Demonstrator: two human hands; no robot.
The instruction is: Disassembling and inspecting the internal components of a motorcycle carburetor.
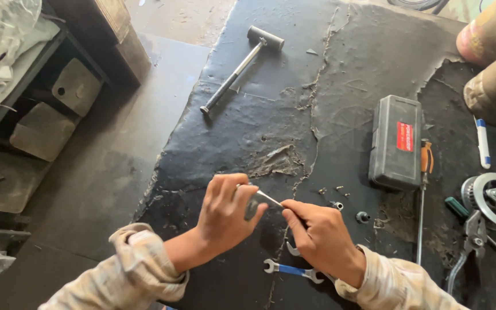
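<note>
Head view: left hand and right hand meet over worn black rubber mat. Both sets of fingers pinch a small flat grey metal piece, held between them above the mat. Blue-handled open-ended spanner lies just below right hand. Grey plastic case and black-headed hammer lie well apart.

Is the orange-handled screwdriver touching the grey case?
Touching, it seems: the head view shows the screwdriver with its orange handle lying right against the right edge of the grey case, no gap visible.
</note>
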